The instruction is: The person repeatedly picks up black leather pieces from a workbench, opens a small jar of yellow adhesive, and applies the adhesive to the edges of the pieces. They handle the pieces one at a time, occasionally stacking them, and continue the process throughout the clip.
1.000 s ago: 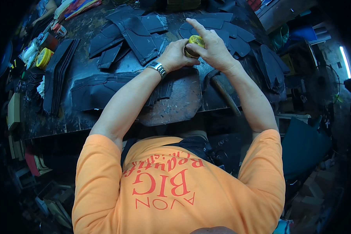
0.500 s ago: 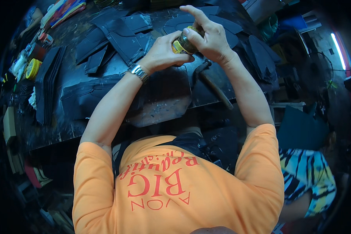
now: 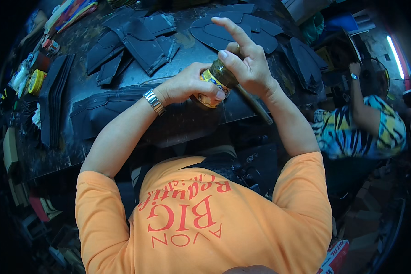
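Note:
My left hand [image 3: 187,85] wraps round a small jar [image 3: 208,99] with a yellow label, held tilted above the near edge of the dark table [image 3: 100,34]. My right hand [image 3: 250,66] is closed on the jar's crusted, dark greenish top, thumb pressed against it and index finger stretched away. Whether this top is a lid or the neck, I cannot tell. Below the right hand lies a hammer, its wooden handle [image 3: 256,106] pointing toward me; its head is hidden behind the hands.
Black cut pieces [image 3: 139,43] lie in overlapping groups across the table, with more rounded ones [image 3: 235,28] at the far side. A black stack [image 3: 55,100] and a yellow round container [image 3: 37,81] are at the left. Another person in a patterned shirt [image 3: 351,123] is at the right.
Both hands have brought the jar lower and nearer to me, and it now covers the hammer's head. At the right, the other person has moved farther forward with an arm raised.

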The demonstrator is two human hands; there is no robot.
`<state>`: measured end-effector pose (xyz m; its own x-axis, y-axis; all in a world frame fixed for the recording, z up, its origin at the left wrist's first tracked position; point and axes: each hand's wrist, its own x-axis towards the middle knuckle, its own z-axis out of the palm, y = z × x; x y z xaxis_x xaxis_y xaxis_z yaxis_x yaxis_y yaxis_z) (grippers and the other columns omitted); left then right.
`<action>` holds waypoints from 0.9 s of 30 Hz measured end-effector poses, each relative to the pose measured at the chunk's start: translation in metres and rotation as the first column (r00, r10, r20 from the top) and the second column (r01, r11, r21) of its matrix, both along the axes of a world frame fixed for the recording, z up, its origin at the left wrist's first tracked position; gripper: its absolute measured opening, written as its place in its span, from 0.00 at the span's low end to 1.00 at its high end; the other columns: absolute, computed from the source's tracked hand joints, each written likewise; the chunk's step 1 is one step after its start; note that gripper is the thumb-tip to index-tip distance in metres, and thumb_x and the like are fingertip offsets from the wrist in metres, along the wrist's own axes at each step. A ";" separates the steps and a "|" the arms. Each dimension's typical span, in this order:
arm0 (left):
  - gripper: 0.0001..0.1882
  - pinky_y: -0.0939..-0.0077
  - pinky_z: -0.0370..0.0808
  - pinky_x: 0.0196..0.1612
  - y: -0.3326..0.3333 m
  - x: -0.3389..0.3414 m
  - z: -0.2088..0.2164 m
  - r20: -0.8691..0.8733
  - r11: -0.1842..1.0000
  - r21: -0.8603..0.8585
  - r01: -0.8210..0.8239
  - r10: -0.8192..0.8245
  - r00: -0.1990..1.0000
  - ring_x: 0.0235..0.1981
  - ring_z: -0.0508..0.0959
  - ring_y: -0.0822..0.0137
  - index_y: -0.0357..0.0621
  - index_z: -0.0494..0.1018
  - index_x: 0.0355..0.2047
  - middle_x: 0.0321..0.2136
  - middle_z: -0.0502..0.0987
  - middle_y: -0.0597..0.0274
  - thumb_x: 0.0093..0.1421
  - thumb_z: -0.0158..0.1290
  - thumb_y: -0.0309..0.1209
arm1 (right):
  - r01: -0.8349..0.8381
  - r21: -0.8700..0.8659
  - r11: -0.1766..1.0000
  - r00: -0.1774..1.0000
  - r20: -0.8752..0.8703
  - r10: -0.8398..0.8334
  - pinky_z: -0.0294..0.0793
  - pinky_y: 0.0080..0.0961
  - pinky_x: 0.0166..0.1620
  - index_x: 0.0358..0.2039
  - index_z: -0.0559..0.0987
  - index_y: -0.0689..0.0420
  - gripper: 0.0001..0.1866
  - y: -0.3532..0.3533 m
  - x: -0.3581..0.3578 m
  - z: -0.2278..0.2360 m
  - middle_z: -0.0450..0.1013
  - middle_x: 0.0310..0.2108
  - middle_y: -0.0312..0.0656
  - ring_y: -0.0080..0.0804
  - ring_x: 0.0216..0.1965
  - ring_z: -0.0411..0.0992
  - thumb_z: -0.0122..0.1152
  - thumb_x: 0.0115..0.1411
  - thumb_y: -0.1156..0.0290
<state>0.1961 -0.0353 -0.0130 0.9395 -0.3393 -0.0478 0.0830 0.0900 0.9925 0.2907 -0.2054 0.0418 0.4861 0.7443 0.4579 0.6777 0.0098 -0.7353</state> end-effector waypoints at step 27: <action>0.40 0.68 0.73 0.55 0.045 0.053 -0.033 0.430 0.674 0.472 -0.568 0.387 0.816 0.48 0.79 0.59 0.40 0.75 0.53 0.45 0.80 0.55 0.39 0.75 0.40 | 0.879 0.450 0.159 0.468 -0.878 -0.099 0.74 0.37 0.36 0.61 0.59 0.52 0.26 -0.198 0.114 -0.105 0.74 0.44 0.62 0.45 0.36 0.73 0.33 0.71 0.48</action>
